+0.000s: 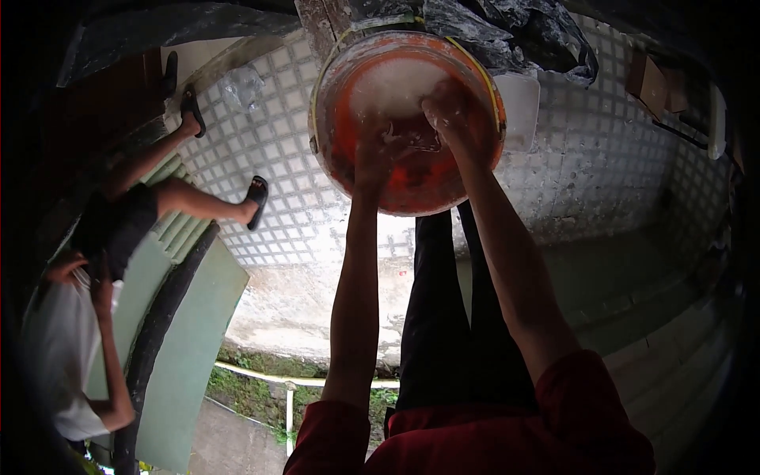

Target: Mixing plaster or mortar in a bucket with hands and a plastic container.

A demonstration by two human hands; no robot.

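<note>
Both my hands are inside an orange plastic bucket (pixel 415 190) whose rim is smeared with pale residue. A whitish powder or paste (pixel 389 83) lies against its far inner side. On the left of the bucket, my left hand (pixel 377 145) is blurred and in shadow, with pale smears by its fingers. My right hand (pixel 442 116) is close to the white material, its thumb side coated in pale matter. Whether either hand grips something cannot be made out. The yellow bucket handle (pixel 484 74) rests along the rim.
Crumpled black plastic sheeting (pixel 528 41) hangs over the bucket's far right. Beside it stands a translucent white container (pixel 522 110). A seated person (pixel 113 237) is at left, one foot on the tiled floor (pixel 285 178). A clear plastic bag (pixel 242 88) and a cardboard box (pixel 647 83) lie farther off.
</note>
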